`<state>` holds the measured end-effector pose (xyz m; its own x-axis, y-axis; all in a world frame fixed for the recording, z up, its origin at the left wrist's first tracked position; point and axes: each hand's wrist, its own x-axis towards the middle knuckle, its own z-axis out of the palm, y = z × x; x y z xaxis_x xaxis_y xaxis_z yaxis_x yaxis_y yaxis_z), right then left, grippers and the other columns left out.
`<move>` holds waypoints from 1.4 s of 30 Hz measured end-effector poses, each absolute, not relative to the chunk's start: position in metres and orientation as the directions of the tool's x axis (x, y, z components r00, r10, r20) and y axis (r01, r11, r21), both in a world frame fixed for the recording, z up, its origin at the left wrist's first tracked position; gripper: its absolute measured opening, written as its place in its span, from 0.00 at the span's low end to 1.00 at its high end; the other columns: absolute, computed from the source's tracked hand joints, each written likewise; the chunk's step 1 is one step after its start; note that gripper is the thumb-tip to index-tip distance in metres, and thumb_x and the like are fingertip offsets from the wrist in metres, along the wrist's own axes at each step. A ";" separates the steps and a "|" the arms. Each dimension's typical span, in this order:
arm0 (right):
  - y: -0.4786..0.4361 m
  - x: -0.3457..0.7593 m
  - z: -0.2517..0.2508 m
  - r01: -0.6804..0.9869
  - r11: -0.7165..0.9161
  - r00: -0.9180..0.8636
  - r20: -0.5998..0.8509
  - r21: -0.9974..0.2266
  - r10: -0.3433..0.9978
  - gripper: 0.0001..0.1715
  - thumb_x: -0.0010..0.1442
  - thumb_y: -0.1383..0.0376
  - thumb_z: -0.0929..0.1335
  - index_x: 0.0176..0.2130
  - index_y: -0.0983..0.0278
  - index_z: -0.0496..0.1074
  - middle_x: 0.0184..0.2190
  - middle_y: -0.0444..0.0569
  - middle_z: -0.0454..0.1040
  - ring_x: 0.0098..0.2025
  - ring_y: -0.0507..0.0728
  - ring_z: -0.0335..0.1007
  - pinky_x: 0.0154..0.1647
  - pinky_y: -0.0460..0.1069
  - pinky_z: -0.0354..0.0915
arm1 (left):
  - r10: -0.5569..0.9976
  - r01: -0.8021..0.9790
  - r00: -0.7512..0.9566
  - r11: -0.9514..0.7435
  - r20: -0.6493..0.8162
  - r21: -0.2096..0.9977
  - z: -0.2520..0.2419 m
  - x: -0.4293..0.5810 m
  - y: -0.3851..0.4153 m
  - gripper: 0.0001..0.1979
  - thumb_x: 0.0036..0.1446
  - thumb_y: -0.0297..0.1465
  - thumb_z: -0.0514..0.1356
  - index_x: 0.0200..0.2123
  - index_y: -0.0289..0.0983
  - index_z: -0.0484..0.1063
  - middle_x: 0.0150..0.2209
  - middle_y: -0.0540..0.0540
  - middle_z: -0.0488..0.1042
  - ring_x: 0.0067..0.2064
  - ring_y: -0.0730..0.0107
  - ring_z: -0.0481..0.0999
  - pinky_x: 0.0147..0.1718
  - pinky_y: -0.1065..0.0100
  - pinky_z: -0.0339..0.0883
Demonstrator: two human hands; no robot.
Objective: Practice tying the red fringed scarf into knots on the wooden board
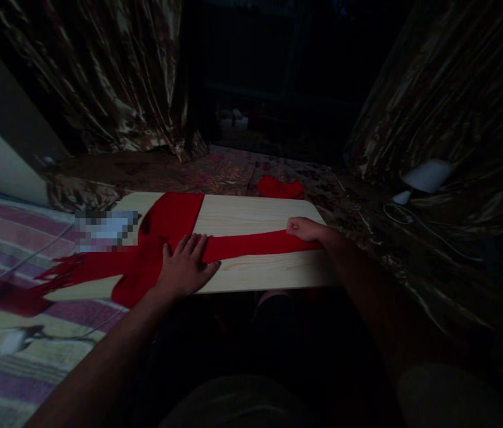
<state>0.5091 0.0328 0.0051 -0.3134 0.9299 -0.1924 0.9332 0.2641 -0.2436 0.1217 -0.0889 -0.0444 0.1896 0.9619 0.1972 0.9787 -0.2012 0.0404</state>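
A red fringed scarf (245, 245) lies across a pale wooden board or low table (251, 270), its fringe hanging toward the left. My left hand (185, 264) presses flat on the scarf with fingers spread, near where the cloth crosses over itself. At the right end of the board, my right hand (304, 229) is closed on the scarf's narrow strip. Between the two hands the strip runs fairly straight. What lies under my right fingers is hidden.
Another red cloth (280, 187) rests beyond the board. A small white lamp (427, 177) with a cord stands at right. On the striped bedding (15, 368) at left are a dark red cylindrical object (8, 297), a white plug (14, 342) and cables. Patterned curtains (140, 77) hang behind.
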 end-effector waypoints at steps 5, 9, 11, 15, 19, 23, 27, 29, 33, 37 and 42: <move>0.031 0.517 0.000 0.963 0.269 -0.264 -0.207 -0.002 0.942 0.16 0.65 0.54 0.68 0.42 0.64 0.77 0.41 0.54 0.80 0.41 0.59 0.74 0.37 0.48 0.60 | 0.964 0.978 0.193 -0.203 0.183 0.041 -0.043 0.123 -0.089 0.41 0.66 0.56 0.46 0.74 0.39 0.52 0.74 0.37 0.53 0.73 0.39 0.50 0.66 0.30 0.41; 0.012 0.515 0.003 0.940 0.319 -0.330 0.087 0.116 0.940 0.13 0.63 0.58 0.70 0.42 0.65 0.76 0.43 0.57 0.78 0.46 0.62 0.72 0.46 0.51 0.62 | 0.963 0.976 0.200 -0.212 0.184 0.051 -0.044 0.121 -0.088 0.41 0.66 0.55 0.45 0.74 0.38 0.53 0.73 0.36 0.54 0.73 0.41 0.51 0.65 0.28 0.40; -0.005 0.507 0.002 0.892 0.444 -0.451 0.231 0.082 0.862 0.11 0.63 0.60 0.70 0.41 0.65 0.76 0.43 0.56 0.78 0.48 0.61 0.71 0.50 0.52 0.62 | 0.962 0.973 0.207 -0.221 0.181 0.062 -0.044 0.120 -0.088 0.41 0.66 0.55 0.46 0.73 0.37 0.53 0.73 0.35 0.55 0.73 0.41 0.52 0.65 0.28 0.40; -0.038 0.492 -0.010 0.721 0.688 -0.685 0.245 0.086 0.687 0.12 0.63 0.60 0.70 0.43 0.64 0.77 0.44 0.53 0.78 0.47 0.60 0.71 0.51 0.53 0.63 | 0.949 0.965 0.222 -0.247 0.224 0.092 -0.038 0.120 -0.088 0.40 0.65 0.52 0.50 0.73 0.35 0.54 0.71 0.31 0.57 0.71 0.39 0.56 0.64 0.27 0.44; -0.049 0.491 -0.024 0.678 0.699 -0.734 0.157 0.226 0.661 0.10 0.65 0.69 0.66 0.43 0.65 0.77 0.44 0.54 0.79 0.46 0.60 0.71 0.50 0.54 0.62 | 0.860 0.893 0.381 -0.437 0.341 0.106 -0.032 0.126 -0.088 0.29 0.67 0.42 0.53 0.69 0.41 0.63 0.69 0.38 0.63 0.70 0.47 0.61 0.67 0.36 0.49; -0.043 0.498 -0.023 0.717 0.640 -0.687 0.118 0.278 0.717 0.13 0.66 0.72 0.63 0.40 0.67 0.77 0.40 0.55 0.79 0.43 0.59 0.71 0.47 0.53 0.63 | 0.825 0.822 0.485 -0.543 0.289 0.172 -0.032 0.132 -0.084 0.28 0.68 0.40 0.51 0.65 0.36 0.69 0.64 0.38 0.71 0.66 0.53 0.68 0.65 0.51 0.61; -0.035 0.507 -0.010 0.778 0.599 -0.629 0.220 0.190 0.746 0.17 0.68 0.71 0.60 0.42 0.66 0.77 0.42 0.57 0.78 0.47 0.60 0.71 0.53 0.53 0.63 | 0.884 0.870 0.420 -0.457 0.204 0.186 -0.027 0.137 -0.083 0.35 0.66 0.43 0.53 0.70 0.29 0.61 0.66 0.32 0.68 0.67 0.53 0.67 0.65 0.56 0.61; -0.034 0.510 -0.005 0.764 0.629 -0.645 0.176 0.141 0.744 0.16 0.67 0.71 0.61 0.42 0.66 0.77 0.43 0.58 0.79 0.48 0.61 0.71 0.55 0.55 0.64 | 0.901 0.887 0.403 -0.428 0.163 0.174 -0.025 0.141 -0.084 0.36 0.66 0.44 0.53 0.71 0.31 0.59 0.67 0.33 0.66 0.68 0.51 0.64 0.66 0.53 0.60; -0.043 0.505 -0.006 0.748 0.663 -0.659 0.154 0.031 0.736 0.13 0.64 0.66 0.66 0.44 0.66 0.79 0.46 0.59 0.79 0.50 0.63 0.72 0.56 0.58 0.65 | 0.915 0.905 0.393 -0.402 0.091 0.141 -0.027 0.149 -0.088 0.33 0.67 0.48 0.51 0.72 0.46 0.58 0.73 0.39 0.56 0.73 0.40 0.53 0.64 0.34 0.53; -0.056 0.498 -0.018 0.728 0.685 -0.665 0.230 -0.010 0.710 0.32 0.66 0.55 0.68 0.66 0.62 0.68 0.67 0.58 0.65 0.68 0.67 0.60 0.67 0.64 0.57 | 0.899 0.892 0.436 -0.437 0.034 0.118 -0.036 0.151 -0.090 0.31 0.68 0.52 0.47 0.72 0.55 0.55 0.75 0.43 0.48 0.75 0.35 0.41 0.62 0.23 0.40; -0.051 0.512 -0.036 0.713 0.701 -0.685 0.194 -0.015 0.702 0.34 0.70 0.57 0.65 0.70 0.63 0.61 0.70 0.59 0.60 0.72 0.64 0.55 0.69 0.64 0.57 | 0.888 0.881 0.460 -0.459 0.019 0.118 -0.037 0.147 -0.094 0.34 0.68 0.54 0.44 0.74 0.53 0.49 0.76 0.44 0.44 0.76 0.39 0.37 0.64 0.25 0.37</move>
